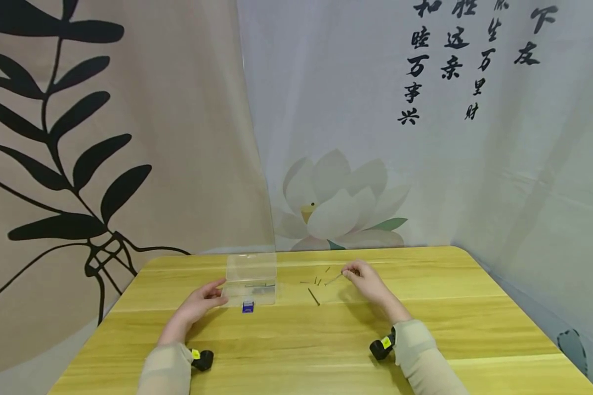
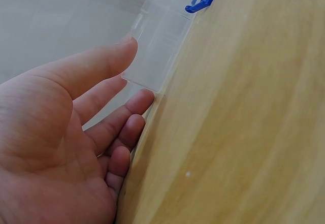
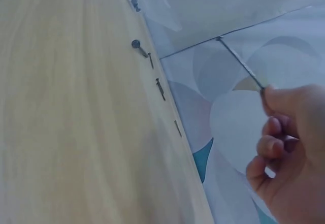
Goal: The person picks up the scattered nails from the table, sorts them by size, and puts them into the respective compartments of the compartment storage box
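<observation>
My right hand (image 1: pixel 364 281) pinches a long thin metal nail (image 3: pixel 239 61) between thumb and fingertips, its small head pointing away from the hand. The nail is raised above the tabletop. At the left, my left hand (image 1: pixel 205 302) touches the end of a clear plastic box (image 2: pixel 152 56), thumb at one corner and relaxed fingers behind it. The box's lid (image 1: pixel 251 267) stands open at the back, and a blue latch (image 1: pixel 248 307) is at its front. A few thin metal pieces (image 1: pixel 262 285) lie inside.
Several loose nails of different lengths lie on the wooden table (image 1: pixel 286 340) between the box and my right hand. The longest nail (image 1: pixel 313 297) is nearest me. A printed curtain (image 1: pixel 326 137) hangs right behind the table's back edge.
</observation>
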